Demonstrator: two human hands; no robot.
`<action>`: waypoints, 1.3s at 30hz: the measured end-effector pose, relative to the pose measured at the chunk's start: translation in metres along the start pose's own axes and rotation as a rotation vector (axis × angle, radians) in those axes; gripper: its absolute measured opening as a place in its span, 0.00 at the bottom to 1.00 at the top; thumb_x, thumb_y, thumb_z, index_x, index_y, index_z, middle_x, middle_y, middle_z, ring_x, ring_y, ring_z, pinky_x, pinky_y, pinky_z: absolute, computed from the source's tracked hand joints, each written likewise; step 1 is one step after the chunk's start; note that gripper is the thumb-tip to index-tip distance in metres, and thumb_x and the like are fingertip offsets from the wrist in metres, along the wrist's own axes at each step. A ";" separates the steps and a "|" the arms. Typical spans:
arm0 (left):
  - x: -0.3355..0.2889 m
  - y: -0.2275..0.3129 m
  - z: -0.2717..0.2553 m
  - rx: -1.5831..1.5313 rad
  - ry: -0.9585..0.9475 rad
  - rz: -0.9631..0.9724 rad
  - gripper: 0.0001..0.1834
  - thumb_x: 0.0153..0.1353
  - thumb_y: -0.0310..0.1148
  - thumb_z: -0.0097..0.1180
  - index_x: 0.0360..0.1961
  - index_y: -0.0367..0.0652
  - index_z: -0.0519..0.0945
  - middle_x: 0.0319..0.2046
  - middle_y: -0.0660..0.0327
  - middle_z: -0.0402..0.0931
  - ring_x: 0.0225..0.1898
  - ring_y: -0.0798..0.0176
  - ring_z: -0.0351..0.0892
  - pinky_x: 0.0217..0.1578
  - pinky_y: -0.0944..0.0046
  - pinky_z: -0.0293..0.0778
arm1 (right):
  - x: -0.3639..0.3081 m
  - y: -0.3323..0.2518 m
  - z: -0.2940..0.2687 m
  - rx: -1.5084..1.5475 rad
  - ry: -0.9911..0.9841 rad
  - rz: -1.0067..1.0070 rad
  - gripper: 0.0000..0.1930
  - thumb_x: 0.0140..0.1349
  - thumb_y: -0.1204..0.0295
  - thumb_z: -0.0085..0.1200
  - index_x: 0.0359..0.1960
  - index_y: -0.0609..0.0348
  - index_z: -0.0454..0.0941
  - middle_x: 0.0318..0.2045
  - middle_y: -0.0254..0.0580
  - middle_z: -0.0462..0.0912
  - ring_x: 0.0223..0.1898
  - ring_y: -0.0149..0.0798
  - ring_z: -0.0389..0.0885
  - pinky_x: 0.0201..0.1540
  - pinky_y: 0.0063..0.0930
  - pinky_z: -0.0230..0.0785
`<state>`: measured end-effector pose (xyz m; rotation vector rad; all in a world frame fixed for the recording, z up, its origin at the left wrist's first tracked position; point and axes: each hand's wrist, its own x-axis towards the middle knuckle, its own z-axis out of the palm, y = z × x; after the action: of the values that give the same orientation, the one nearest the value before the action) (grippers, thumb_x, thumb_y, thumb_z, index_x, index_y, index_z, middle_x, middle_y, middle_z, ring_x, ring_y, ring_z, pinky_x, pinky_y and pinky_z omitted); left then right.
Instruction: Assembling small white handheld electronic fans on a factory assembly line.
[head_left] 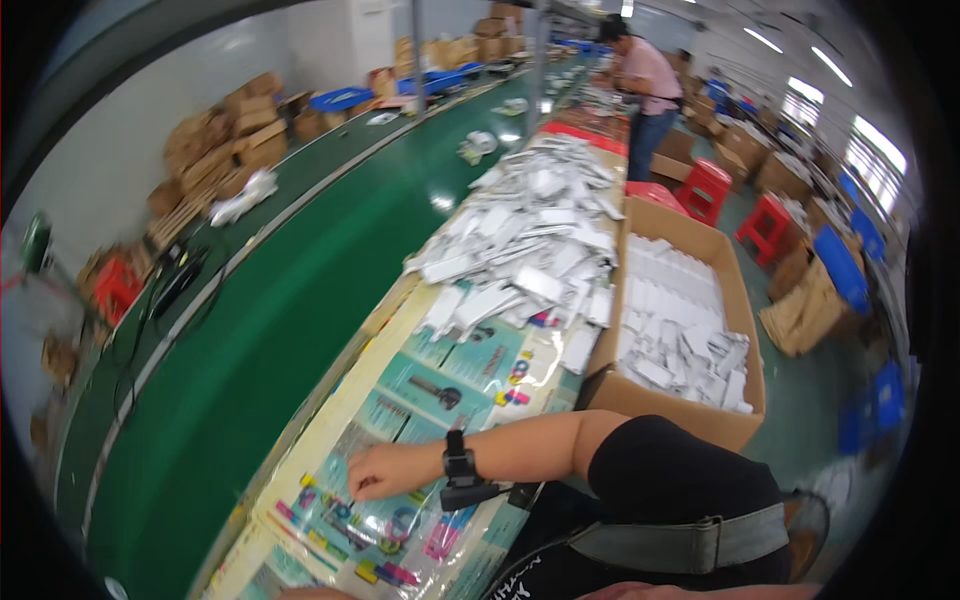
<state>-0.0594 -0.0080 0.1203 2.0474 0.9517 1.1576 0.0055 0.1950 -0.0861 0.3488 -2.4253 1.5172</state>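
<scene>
Fingers [366, 482] of the right hand [384, 470] curl inward, low over teal printed sheets [480, 362] under glossy clear film; whether they pinch anything, I cannot tell. Of the left hand [315, 594] I get only a sliver of skin, cut off by the lower edge, its grip unreadable. Up the bench I see flat, white, oblong pieces [540, 235] heaped loosely, with similar ones inside a brown cardboard carton [670, 407] alongside. Smooth green belt [330, 300] runs opposite. Glare hides patches of film; a distant person's [650, 80] handwork is too small to make out.
</scene>
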 end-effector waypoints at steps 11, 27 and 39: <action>-0.004 -0.011 0.001 -0.114 -0.101 -0.071 0.15 0.51 0.28 0.58 0.38 0.28 0.76 0.33 0.45 0.77 0.32 0.48 0.78 0.33 0.55 0.73 | 0.000 0.008 0.007 0.063 0.011 -0.014 0.05 0.53 0.72 0.52 0.26 0.60 0.76 0.27 0.41 0.74 0.30 0.40 0.74 0.33 0.30 0.66; -0.001 -0.015 0.009 -0.136 -0.016 -0.069 0.13 0.50 0.30 0.57 0.33 0.28 0.78 0.29 0.47 0.77 0.29 0.48 0.79 0.31 0.57 0.74 | 0.000 0.002 0.003 0.013 -0.006 -0.025 0.05 0.54 0.71 0.52 0.26 0.58 0.76 0.27 0.40 0.75 0.30 0.40 0.74 0.32 0.31 0.66; -0.011 -0.014 -0.002 -0.078 -0.160 -0.107 0.14 0.50 0.30 0.57 0.35 0.29 0.77 0.32 0.48 0.76 0.32 0.48 0.78 0.33 0.56 0.73 | 0.001 0.002 0.005 0.034 -0.005 0.020 0.07 0.52 0.69 0.52 0.26 0.58 0.77 0.27 0.43 0.76 0.31 0.43 0.75 0.33 0.33 0.67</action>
<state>-0.0693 -0.0086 0.1052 1.9691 0.9119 0.9449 0.0034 0.1912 -0.0897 0.3366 -2.4165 1.5694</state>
